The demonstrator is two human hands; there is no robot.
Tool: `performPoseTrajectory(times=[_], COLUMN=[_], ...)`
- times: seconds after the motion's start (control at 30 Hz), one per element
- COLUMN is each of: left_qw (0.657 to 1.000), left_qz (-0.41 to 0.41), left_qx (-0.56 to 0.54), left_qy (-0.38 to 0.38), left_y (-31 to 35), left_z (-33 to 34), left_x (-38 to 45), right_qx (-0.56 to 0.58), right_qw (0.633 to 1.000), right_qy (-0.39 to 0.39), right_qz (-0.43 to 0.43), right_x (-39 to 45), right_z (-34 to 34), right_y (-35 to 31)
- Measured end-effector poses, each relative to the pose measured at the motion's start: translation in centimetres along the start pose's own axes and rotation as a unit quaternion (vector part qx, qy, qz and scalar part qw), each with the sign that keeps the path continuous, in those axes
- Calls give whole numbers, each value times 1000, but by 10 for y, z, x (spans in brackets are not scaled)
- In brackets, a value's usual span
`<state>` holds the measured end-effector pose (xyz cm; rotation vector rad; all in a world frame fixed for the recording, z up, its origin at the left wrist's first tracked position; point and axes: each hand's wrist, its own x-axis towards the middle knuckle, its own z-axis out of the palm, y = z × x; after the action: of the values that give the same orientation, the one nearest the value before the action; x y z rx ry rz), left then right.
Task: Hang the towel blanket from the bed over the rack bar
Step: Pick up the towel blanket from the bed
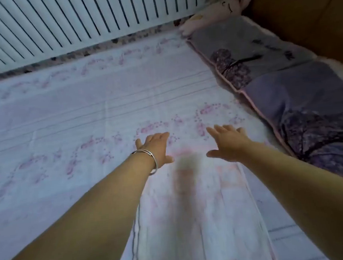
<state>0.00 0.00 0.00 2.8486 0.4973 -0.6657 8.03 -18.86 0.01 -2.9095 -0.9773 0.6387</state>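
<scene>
Your left hand [154,149] and right hand [227,144] reach forward, fingers spread and gripping nothing, palms down over the towel blanket [104,106], which lies flat across the bed beside two purple pillows [284,77], likely positioned to gather its far edge

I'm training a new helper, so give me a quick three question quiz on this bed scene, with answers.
1. True or false: the left hand grips the towel blanket.
2. Which wrist wears the bracelet?
3. What lies in the corner beyond the pillows: A) book B) plush rabbit C) lamp

Key: 1. False, both it and the right hand are open above the blanket. 2. Left. 3. B.
</scene>
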Motion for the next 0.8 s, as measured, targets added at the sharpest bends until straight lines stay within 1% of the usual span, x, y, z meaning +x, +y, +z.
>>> performPoseTrajectory(times=[0.13,0.23,0.4,0.63,0.73,0.8], left_qw=[998,996,989,981,979,981], left_qz=[-8,-6,-8,-29,-30,-26], left_qx=[42,62,122,163,181,166], left_qy=[-39,-70,-78,-101,-88,-92], left_y=[-10,-14,-26,-40,-41,-39], left_z=[39,66,96,115,117,115], left_x=[29,53,85,108,111,111], right_qx=[-22,-27,-58,-84,-105,-109], right_qw=[999,998,997,994,991,990], right_qy=[-38,-48,-55,-59,-61,-69], right_qz=[8,13,18,31,49,53], right_x=[26,46,74,102,108,105], right_z=[47,79,110,126,124,122], right_y=[4,9,14,9,5,-2])
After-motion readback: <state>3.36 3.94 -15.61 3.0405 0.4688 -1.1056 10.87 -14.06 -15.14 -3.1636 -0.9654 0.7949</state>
